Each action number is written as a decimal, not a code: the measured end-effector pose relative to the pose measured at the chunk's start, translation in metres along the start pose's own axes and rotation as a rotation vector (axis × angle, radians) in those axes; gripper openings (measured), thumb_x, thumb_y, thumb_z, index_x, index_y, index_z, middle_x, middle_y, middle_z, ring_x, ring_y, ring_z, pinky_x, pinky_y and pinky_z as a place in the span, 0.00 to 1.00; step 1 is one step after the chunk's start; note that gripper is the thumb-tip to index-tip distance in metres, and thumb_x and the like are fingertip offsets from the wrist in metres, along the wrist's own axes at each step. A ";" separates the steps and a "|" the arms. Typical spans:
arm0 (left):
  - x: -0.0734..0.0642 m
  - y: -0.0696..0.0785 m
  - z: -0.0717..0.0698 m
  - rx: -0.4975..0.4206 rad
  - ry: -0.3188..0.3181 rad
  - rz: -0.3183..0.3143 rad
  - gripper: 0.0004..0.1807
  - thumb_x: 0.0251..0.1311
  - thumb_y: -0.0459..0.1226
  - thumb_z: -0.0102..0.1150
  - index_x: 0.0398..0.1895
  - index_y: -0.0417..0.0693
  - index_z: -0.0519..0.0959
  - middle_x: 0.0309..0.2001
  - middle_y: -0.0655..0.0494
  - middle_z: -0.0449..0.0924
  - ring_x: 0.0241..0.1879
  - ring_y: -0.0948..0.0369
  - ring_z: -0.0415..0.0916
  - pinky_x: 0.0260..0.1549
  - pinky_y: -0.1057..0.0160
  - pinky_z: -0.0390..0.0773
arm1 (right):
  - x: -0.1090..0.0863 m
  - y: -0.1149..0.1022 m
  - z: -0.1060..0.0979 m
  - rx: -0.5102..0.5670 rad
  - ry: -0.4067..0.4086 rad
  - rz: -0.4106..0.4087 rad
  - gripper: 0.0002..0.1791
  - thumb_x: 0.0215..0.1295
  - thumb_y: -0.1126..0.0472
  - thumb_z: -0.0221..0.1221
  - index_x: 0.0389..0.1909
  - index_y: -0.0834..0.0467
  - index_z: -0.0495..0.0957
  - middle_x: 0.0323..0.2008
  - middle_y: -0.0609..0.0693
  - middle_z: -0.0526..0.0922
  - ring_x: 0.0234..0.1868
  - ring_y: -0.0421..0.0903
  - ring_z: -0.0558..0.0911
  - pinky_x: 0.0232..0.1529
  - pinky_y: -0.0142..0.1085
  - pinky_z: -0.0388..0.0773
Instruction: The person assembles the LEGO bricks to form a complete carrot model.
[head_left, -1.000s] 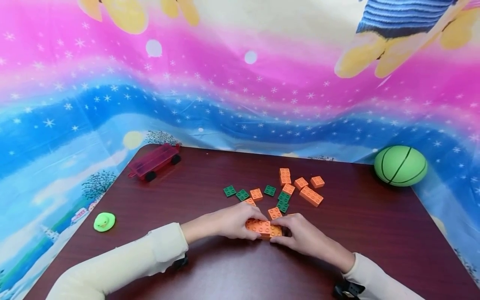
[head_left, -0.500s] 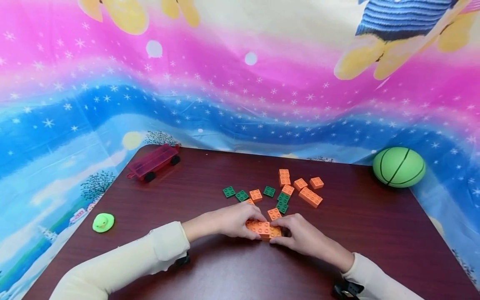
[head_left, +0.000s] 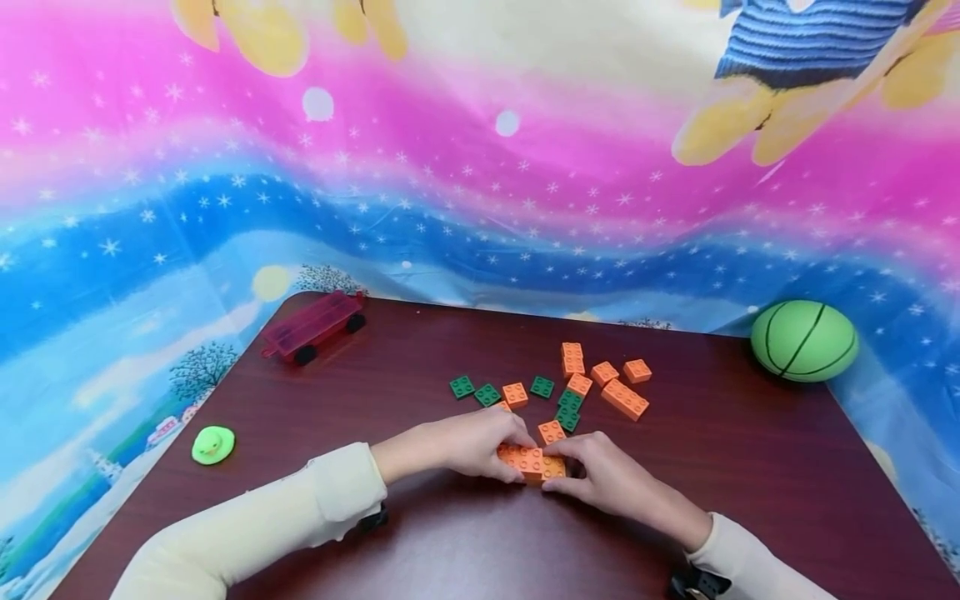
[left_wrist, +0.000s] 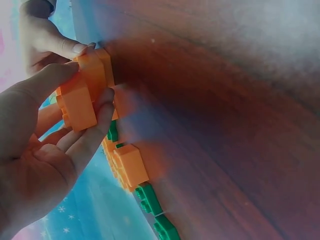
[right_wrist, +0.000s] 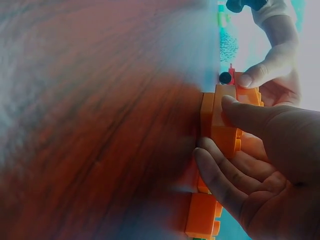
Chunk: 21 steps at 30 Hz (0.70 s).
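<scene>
Stacked orange toy building bricks [head_left: 521, 457] are between both hands, low over the table's middle. My left hand [head_left: 474, 442] grips the upper brick [left_wrist: 79, 104] at the stack's left side, thumb on one face and fingers on the other. From the right, my right hand [head_left: 611, 477] pinches the brick beneath [right_wrist: 223, 117], which juts out beyond the upper one. A further orange brick [right_wrist: 206, 114] shows below these in the right wrist view; whether it is joined to them I cannot tell. Just behind the stack lies a loose orange brick [head_left: 551, 431].
Several orange bricks [head_left: 625, 400] and several flat green bricks [head_left: 462, 387] lie scattered beyond the hands. A pink toy trailer [head_left: 313, 327] stands back left, a green duck toy [head_left: 213, 446] at the left edge. A green ball [head_left: 804, 340] sits at the back right corner.
The head view has shifted slightly. Both hands keep the same hold on the orange bricks, and the loose bricks have not visibly moved.
</scene>
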<state>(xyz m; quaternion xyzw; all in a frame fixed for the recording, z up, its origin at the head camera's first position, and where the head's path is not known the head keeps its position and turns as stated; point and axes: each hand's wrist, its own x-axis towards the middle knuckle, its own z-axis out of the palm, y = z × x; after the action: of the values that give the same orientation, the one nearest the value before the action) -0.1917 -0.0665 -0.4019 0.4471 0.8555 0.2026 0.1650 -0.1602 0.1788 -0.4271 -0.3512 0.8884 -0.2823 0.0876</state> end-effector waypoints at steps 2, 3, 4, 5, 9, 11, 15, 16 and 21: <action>0.000 0.001 0.001 -0.010 -0.007 -0.015 0.20 0.63 0.44 0.70 0.58 0.52 0.85 0.50 0.61 0.85 0.45 0.71 0.75 0.47 0.73 0.75 | 0.000 0.001 0.001 -0.002 0.000 -0.005 0.19 0.66 0.49 0.69 0.53 0.53 0.86 0.35 0.41 0.87 0.25 0.27 0.74 0.27 0.25 0.75; 0.000 0.001 0.001 -0.013 -0.007 -0.021 0.20 0.63 0.44 0.70 0.58 0.52 0.85 0.51 0.61 0.85 0.46 0.71 0.75 0.47 0.72 0.75 | 0.000 0.001 0.002 -0.005 0.001 -0.008 0.18 0.66 0.49 0.69 0.53 0.53 0.86 0.34 0.41 0.87 0.25 0.27 0.74 0.27 0.25 0.75; 0.000 0.001 0.001 -0.019 -0.007 -0.027 0.20 0.63 0.44 0.70 0.58 0.52 0.85 0.51 0.61 0.85 0.46 0.71 0.75 0.48 0.72 0.75 | 0.000 0.001 0.002 -0.007 0.004 -0.012 0.18 0.66 0.49 0.69 0.52 0.52 0.85 0.34 0.41 0.87 0.25 0.27 0.73 0.27 0.25 0.74; 0.000 0.001 0.001 -0.021 -0.004 -0.029 0.20 0.63 0.43 0.70 0.58 0.52 0.85 0.51 0.61 0.85 0.46 0.71 0.75 0.48 0.72 0.75 | 0.000 0.001 0.002 -0.008 0.006 -0.013 0.18 0.66 0.49 0.69 0.52 0.52 0.85 0.34 0.41 0.87 0.25 0.27 0.73 0.27 0.25 0.74; 0.000 0.001 0.003 -0.027 0.018 -0.016 0.20 0.62 0.43 0.71 0.57 0.52 0.86 0.49 0.62 0.85 0.46 0.71 0.75 0.48 0.72 0.75 | 0.000 0.001 0.003 -0.016 0.017 -0.020 0.17 0.66 0.49 0.69 0.52 0.52 0.86 0.33 0.40 0.86 0.24 0.27 0.73 0.26 0.25 0.73; -0.001 0.000 0.005 -0.033 0.035 -0.010 0.19 0.62 0.43 0.71 0.56 0.52 0.86 0.49 0.62 0.86 0.45 0.72 0.75 0.47 0.73 0.75 | 0.000 0.001 0.003 -0.016 0.018 -0.018 0.17 0.66 0.49 0.69 0.52 0.52 0.86 0.33 0.40 0.86 0.24 0.27 0.72 0.26 0.25 0.73; -0.002 -0.002 0.012 -0.077 0.075 -0.025 0.20 0.61 0.42 0.71 0.57 0.52 0.86 0.50 0.62 0.87 0.44 0.73 0.76 0.45 0.75 0.75 | -0.001 0.001 0.003 -0.021 0.018 -0.011 0.18 0.66 0.48 0.68 0.52 0.53 0.86 0.33 0.41 0.86 0.24 0.27 0.72 0.27 0.25 0.73; -0.002 -0.002 0.013 -0.087 0.085 -0.028 0.20 0.61 0.42 0.71 0.57 0.51 0.86 0.50 0.62 0.88 0.43 0.74 0.76 0.43 0.76 0.74 | -0.001 0.000 0.003 -0.021 0.017 -0.006 0.18 0.66 0.48 0.68 0.52 0.53 0.86 0.33 0.41 0.86 0.24 0.27 0.72 0.27 0.25 0.73; -0.001 0.001 0.018 -0.129 0.112 -0.032 0.18 0.59 0.39 0.71 0.53 0.50 0.87 0.40 0.66 0.88 0.28 0.75 0.70 0.28 0.77 0.69 | -0.001 -0.001 0.004 -0.040 0.026 -0.003 0.18 0.66 0.49 0.69 0.51 0.54 0.86 0.36 0.42 0.88 0.27 0.28 0.73 0.29 0.26 0.73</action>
<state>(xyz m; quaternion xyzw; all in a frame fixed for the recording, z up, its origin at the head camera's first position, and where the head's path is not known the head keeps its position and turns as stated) -0.1817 -0.0633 -0.4169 0.4098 0.8555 0.2795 0.1484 -0.1579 0.1770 -0.4300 -0.3504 0.8945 -0.2690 0.0685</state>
